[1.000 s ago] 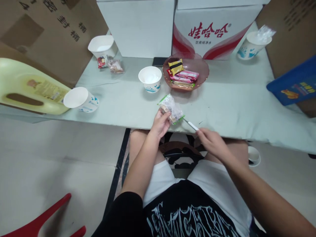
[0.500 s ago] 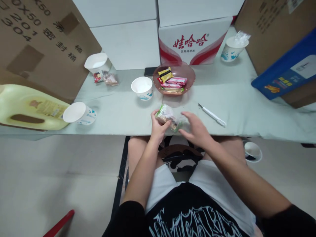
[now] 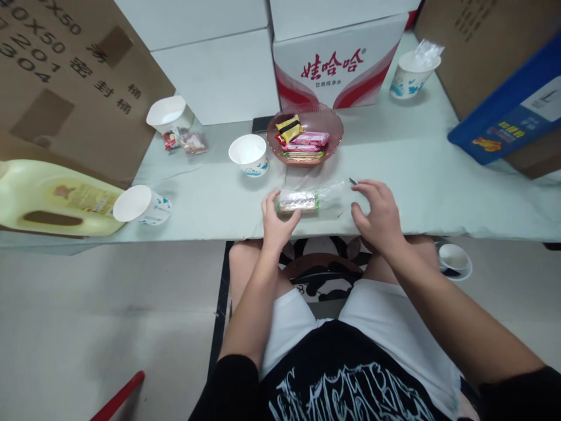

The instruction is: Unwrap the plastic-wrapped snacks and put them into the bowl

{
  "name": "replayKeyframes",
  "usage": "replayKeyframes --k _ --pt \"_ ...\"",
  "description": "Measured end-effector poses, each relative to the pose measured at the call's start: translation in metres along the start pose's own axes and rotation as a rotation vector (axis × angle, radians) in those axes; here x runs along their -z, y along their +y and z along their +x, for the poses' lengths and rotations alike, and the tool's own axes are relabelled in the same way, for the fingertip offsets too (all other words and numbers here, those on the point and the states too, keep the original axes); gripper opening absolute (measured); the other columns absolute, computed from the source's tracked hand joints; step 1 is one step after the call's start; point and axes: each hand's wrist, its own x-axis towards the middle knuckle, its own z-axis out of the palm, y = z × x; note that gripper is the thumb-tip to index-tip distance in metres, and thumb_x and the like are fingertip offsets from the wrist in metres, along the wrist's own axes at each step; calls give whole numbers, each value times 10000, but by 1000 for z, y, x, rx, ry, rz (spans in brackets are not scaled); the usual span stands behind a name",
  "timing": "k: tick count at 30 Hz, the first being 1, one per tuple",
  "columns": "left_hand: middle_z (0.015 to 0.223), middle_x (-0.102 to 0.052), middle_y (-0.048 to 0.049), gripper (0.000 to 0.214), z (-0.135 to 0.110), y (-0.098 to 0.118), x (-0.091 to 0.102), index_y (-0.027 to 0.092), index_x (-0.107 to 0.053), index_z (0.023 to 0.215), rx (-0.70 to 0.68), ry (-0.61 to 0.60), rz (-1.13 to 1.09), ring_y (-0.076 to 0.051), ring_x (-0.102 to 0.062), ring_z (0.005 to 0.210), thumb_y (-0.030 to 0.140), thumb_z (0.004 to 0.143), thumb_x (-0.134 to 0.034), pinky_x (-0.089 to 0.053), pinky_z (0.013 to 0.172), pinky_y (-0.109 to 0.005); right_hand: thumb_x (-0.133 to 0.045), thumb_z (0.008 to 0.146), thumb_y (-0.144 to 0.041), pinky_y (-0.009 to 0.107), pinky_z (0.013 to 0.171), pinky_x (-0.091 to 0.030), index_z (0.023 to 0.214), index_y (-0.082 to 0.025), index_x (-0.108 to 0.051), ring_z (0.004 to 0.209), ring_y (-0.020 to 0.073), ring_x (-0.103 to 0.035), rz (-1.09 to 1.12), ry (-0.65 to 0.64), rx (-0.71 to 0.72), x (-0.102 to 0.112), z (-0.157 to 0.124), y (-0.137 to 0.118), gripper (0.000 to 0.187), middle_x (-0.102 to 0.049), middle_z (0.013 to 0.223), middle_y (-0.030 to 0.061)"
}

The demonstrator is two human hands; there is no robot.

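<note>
My left hand (image 3: 276,219) is closed on the left end of a clear snack packet with green edges (image 3: 298,200), which lies flat near the front edge of the pale table (image 3: 438,175). The packet's clear wrapper stretches out to the right. My right hand (image 3: 377,213) hovers arched over a white-handled knife, fingers curved and thumb apart. Only the knife's tip (image 3: 353,181) shows past the index finger; the rest is hidden, and the hand does not appear to grip it.
A brownish bowl (image 3: 333,120) with wrapped snacks stands behind the packet, a paper cup (image 3: 248,153) to its left. More cups sit at left (image 3: 140,204), back left (image 3: 170,114) and back right (image 3: 409,75). A yellow jug (image 3: 52,199), cartons and a blue box (image 3: 508,111) ring the table.
One second ago my right hand held the knife at the packet; it then laid the knife down and now hovers over it. The packet has been turned and laid flat.
</note>
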Motion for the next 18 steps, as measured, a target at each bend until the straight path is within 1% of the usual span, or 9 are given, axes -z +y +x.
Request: replayKeyframes --k 2,3,5,6,9,11,14,16,18 --pt "1345 -566 -93 598 4 4 0 248 -577 1222 -38 17 68 -269 -458 1369 242 678 -826 -285 1218 -393 -531 901 -215 480 1034 -460 1223 -206 -636 1209 313 -600 9 -97 98 -4 -1 -7 339 -668 1263 148" --pt "1306 -596 -87 566 8 5 1 250 -587 1209 -32 22 82 -265 -491 1333 234 691 -814 -307 1203 -394 -537 903 -220 481 1043 -447 1257 -213 -626 1244 315 -584 -6 -148 134 -7 -1 -11 365 -670 1287 137" --pt "1146 -653 -64 455 14 5 4 247 -608 1160 10 26 93 -234 -585 1172 220 734 -765 -403 1115 -374 -545 897 -210 488 1067 -404 1303 -219 -614 1266 314 -567 -77 -229 166 -16 1 -18 411 -694 1269 121" --pt "1047 -657 -46 388 18 4 7 242 -617 1130 35 37 88 -211 -615 1063 218 760 -732 -454 1042 -351 -543 896 -196 492 1078 -379 1288 -220 -627 1228 308 -584 -122 -258 168 -20 2 -20 402 -723 1205 113" --pt "865 -601 -1 209 25 -4 20 220 -621 1026 114 121 22 -145 -601 816 244 818 -632 -511 819 -271 -516 917 -178 488 1074 -337 1073 -228 -706 1014 275 -635 -228 -284 156 -26 2 -18 251 -755 922 79" --pt "845 -586 10 115 29 -10 32 212 -599 933 182 165 -41 -119 -583 754 256 828 -594 -509 744 -237 -502 945 -202 483 1036 -339 949 -233 -712 951 265 -631 -256 -249 135 -22 -2 -13 212 -741 858 69" --pt "847 -587 16 52 32 -13 51 211 -541 835 266 221 -65 -103 -596 735 212 795 -573 -518 734 -223 -495 963 -220 489 1003 -334 925 -246 -712 977 272 -615 -261 -215 94 -8 -14 -5 221 -734 883 73" --pt "853 -602 14 87 34 -9 61 217 -543 849 271 235 -13 -112 -615 749 192 774 -580 -527 763 -241 -523 954 -241 511 1005 -318 903 -249 -719 1095 306 -589 -273 -215 95 4 -23 -5 203 -729 1010 98" --pt "923 -647 -9 130 37 -1 66 221 -582 893 198 147 78 -148 -651 864 212 768 -617 -531 842 -278 -578 932 -285 537 1011 -307 864 -245 -725 1249 367 -521 -281 -179 114 13 -27 -8 167 -686 1197 122"
